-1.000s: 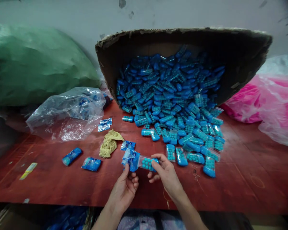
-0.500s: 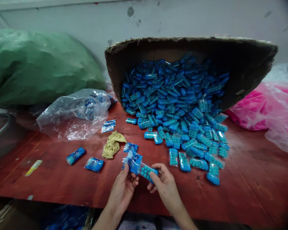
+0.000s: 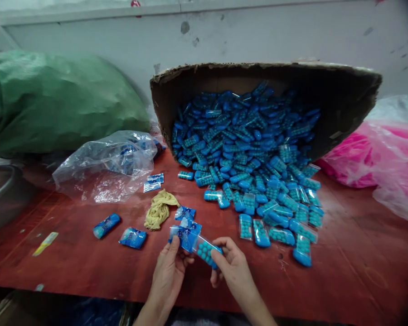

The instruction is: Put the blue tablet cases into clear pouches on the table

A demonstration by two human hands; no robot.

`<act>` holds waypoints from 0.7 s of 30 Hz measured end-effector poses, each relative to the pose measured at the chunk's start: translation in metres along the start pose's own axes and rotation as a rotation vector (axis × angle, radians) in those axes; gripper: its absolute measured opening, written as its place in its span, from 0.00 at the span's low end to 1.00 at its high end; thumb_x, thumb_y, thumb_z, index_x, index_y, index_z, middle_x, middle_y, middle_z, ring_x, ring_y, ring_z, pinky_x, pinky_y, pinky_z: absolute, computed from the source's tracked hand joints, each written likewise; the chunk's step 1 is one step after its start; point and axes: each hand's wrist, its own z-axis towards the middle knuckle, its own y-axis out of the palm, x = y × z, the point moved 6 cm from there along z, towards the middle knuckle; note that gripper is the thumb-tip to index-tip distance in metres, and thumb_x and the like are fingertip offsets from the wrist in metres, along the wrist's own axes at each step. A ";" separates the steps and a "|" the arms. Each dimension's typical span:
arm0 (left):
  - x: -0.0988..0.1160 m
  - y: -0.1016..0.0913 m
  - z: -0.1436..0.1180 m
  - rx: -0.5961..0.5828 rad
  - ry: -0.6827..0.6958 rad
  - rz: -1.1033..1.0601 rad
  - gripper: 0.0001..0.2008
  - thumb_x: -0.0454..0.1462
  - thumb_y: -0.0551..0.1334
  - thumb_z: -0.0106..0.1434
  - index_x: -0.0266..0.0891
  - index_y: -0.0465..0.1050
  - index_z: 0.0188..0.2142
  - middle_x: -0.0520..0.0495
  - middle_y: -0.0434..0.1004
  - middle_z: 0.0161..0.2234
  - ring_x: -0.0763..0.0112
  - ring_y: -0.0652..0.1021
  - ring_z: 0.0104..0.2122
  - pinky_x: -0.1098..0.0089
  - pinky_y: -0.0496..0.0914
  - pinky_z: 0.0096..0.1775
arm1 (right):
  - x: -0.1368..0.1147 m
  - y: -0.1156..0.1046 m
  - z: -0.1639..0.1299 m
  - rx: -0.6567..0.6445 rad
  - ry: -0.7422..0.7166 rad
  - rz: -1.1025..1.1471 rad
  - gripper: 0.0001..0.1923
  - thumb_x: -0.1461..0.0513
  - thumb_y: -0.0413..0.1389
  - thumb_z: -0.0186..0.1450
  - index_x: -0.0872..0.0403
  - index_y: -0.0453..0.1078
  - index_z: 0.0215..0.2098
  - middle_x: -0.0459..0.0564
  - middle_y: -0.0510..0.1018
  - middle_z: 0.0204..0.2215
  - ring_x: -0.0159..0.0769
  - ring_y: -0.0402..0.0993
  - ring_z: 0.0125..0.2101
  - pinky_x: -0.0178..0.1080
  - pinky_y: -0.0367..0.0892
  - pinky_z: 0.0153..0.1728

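Observation:
Between thumb and fingers, my left hand (image 3: 172, 267) pinches a blue printed plastic sleeve (image 3: 189, 234). My right hand (image 3: 233, 262) grips a small clear case of turquoise balls with a blue end (image 3: 206, 251). The clear end of the case meets the sleeve's right edge; whether it is inside I cannot tell. Another blue printed sleeve (image 3: 185, 213) lies flat just beyond my left hand. Two filled blue packets (image 3: 133, 237) rest on the table to the left. A crumpled yellow cloth (image 3: 159, 210) lies behind them.
A tipped cardboard box (image 3: 347, 104) spills a heap of blue ball cases (image 3: 238, 145) onto the red table (image 3: 353, 253). A clear plastic bag (image 3: 105, 181), a green sack (image 3: 61, 99) and a grey basin (image 3: 7, 190) stand left. Pink goods in plastic (image 3: 357, 154) lie right.
The view has tilted slightly upward, so the scene sits lower. Both hands still hold the sleeve and the case, with the case tilted slightly more.

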 end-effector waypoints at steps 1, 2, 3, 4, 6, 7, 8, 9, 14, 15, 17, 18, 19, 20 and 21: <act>0.000 0.000 0.000 0.003 0.000 -0.002 0.11 0.41 0.65 0.48 0.35 0.68 0.23 0.53 0.71 0.16 0.76 0.72 0.18 0.75 0.67 0.19 | 0.000 0.000 0.000 -0.007 0.005 0.001 0.15 0.53 0.53 0.57 0.54 0.56 0.34 0.38 0.67 0.18 0.22 0.61 0.09 0.26 0.58 0.09; 0.000 0.000 0.000 0.004 -0.004 0.003 0.11 0.41 0.65 0.48 0.35 0.68 0.23 0.53 0.71 0.16 0.76 0.72 0.18 0.75 0.67 0.19 | -0.001 0.000 0.000 -0.009 0.006 -0.003 0.14 0.53 0.52 0.57 0.54 0.57 0.34 0.38 0.67 0.18 0.22 0.61 0.09 0.26 0.58 0.09; 0.000 0.000 0.000 0.004 -0.006 0.013 0.11 0.41 0.65 0.48 0.35 0.68 0.23 0.53 0.71 0.16 0.76 0.71 0.18 0.75 0.67 0.19 | -0.001 -0.001 0.000 -0.005 0.004 -0.017 0.14 0.53 0.52 0.58 0.54 0.57 0.34 0.38 0.67 0.18 0.23 0.62 0.09 0.26 0.59 0.09; 0.000 0.000 0.000 0.004 -0.005 0.027 0.11 0.41 0.66 0.47 0.35 0.68 0.23 0.53 0.72 0.16 0.76 0.71 0.18 0.75 0.67 0.19 | -0.001 -0.002 -0.001 0.005 -0.003 -0.041 0.14 0.54 0.52 0.58 0.54 0.57 0.34 0.38 0.67 0.18 0.23 0.62 0.09 0.27 0.59 0.10; 0.001 0.001 0.000 0.014 0.010 0.056 0.12 0.41 0.66 0.46 0.34 0.69 0.23 0.52 0.72 0.17 0.76 0.71 0.18 0.75 0.67 0.20 | -0.001 -0.005 -0.002 0.050 -0.037 -0.126 0.13 0.54 0.52 0.58 0.54 0.59 0.35 0.38 0.66 0.16 0.25 0.62 0.10 0.27 0.60 0.11; 0.001 0.001 -0.001 0.025 0.022 0.070 0.12 0.41 0.67 0.46 0.34 0.69 0.24 0.52 0.73 0.18 0.76 0.71 0.18 0.75 0.67 0.20 | -0.002 -0.007 -0.003 0.075 -0.064 -0.178 0.12 0.54 0.52 0.59 0.54 0.61 0.36 0.39 0.66 0.16 0.25 0.63 0.12 0.28 0.61 0.12; 0.001 0.001 -0.001 0.038 0.039 0.084 0.12 0.41 0.67 0.45 0.34 0.69 0.25 0.52 0.73 0.18 0.76 0.71 0.18 0.75 0.67 0.20 | -0.003 -0.007 -0.004 0.091 -0.095 -0.229 0.12 0.55 0.52 0.59 0.54 0.62 0.37 0.40 0.67 0.17 0.26 0.64 0.13 0.28 0.62 0.13; 0.001 0.002 -0.001 0.047 0.055 0.095 0.13 0.41 0.67 0.44 0.33 0.70 0.25 0.52 0.73 0.19 0.76 0.72 0.18 0.75 0.67 0.21 | -0.003 -0.006 -0.005 0.098 -0.127 -0.272 0.13 0.55 0.53 0.58 0.53 0.64 0.38 0.41 0.68 0.18 0.27 0.65 0.14 0.29 0.63 0.14; -0.007 0.006 0.001 -0.024 -0.002 0.125 0.11 0.38 0.66 0.47 0.34 0.70 0.27 0.51 0.74 0.20 0.76 0.72 0.19 0.74 0.67 0.24 | -0.003 0.003 -0.008 0.091 -0.192 -0.302 0.12 0.58 0.53 0.58 0.52 0.68 0.40 0.47 0.71 0.27 0.29 0.66 0.19 0.29 0.63 0.15; -0.010 0.005 0.002 -0.051 -0.046 0.128 0.10 0.38 0.66 0.48 0.34 0.70 0.27 0.50 0.74 0.20 0.75 0.72 0.20 0.74 0.68 0.24 | -0.004 0.005 -0.008 0.061 -0.190 -0.265 0.13 0.58 0.53 0.59 0.52 0.68 0.42 0.47 0.71 0.29 0.29 0.67 0.21 0.29 0.64 0.16; -0.013 0.005 0.001 -0.103 -0.144 0.119 0.09 0.39 0.64 0.50 0.33 0.70 0.25 0.49 0.75 0.20 0.73 0.73 0.20 0.72 0.68 0.25 | -0.006 0.011 -0.007 -0.063 -0.167 -0.154 0.15 0.59 0.51 0.60 0.51 0.66 0.45 0.48 0.70 0.33 0.30 0.69 0.24 0.31 0.67 0.19; -0.014 0.005 0.000 -0.132 -0.198 0.107 0.09 0.39 0.64 0.50 0.33 0.70 0.25 0.48 0.75 0.21 0.72 0.74 0.21 0.72 0.68 0.26 | -0.007 0.014 -0.007 -0.141 -0.145 -0.094 0.16 0.60 0.50 0.60 0.50 0.66 0.47 0.48 0.69 0.35 0.31 0.69 0.26 0.31 0.67 0.20; -0.014 0.005 -0.001 -0.157 -0.249 0.093 0.09 0.39 0.63 0.51 0.33 0.71 0.26 0.47 0.76 0.22 0.71 0.74 0.22 0.71 0.69 0.27 | -0.008 0.015 -0.006 -0.203 -0.127 -0.045 0.17 0.61 0.51 0.59 0.49 0.65 0.47 0.47 0.68 0.36 0.31 0.69 0.27 0.31 0.67 0.21; -0.014 0.005 -0.002 -0.173 -0.294 0.078 0.08 0.39 0.62 0.52 0.34 0.72 0.27 0.46 0.77 0.24 0.70 0.75 0.24 0.70 0.69 0.29 | -0.009 0.014 -0.005 -0.242 -0.120 -0.019 0.18 0.62 0.53 0.57 0.48 0.66 0.47 0.46 0.67 0.36 0.30 0.68 0.28 0.31 0.67 0.23; -0.014 0.005 -0.004 -0.184 -0.330 0.060 0.07 0.38 0.62 0.53 0.34 0.73 0.29 0.45 0.77 0.26 0.69 0.76 0.27 0.69 0.70 0.32 | -0.010 0.013 -0.004 -0.257 -0.122 -0.013 0.20 0.64 0.55 0.55 0.47 0.66 0.47 0.45 0.67 0.36 0.30 0.67 0.29 0.31 0.67 0.26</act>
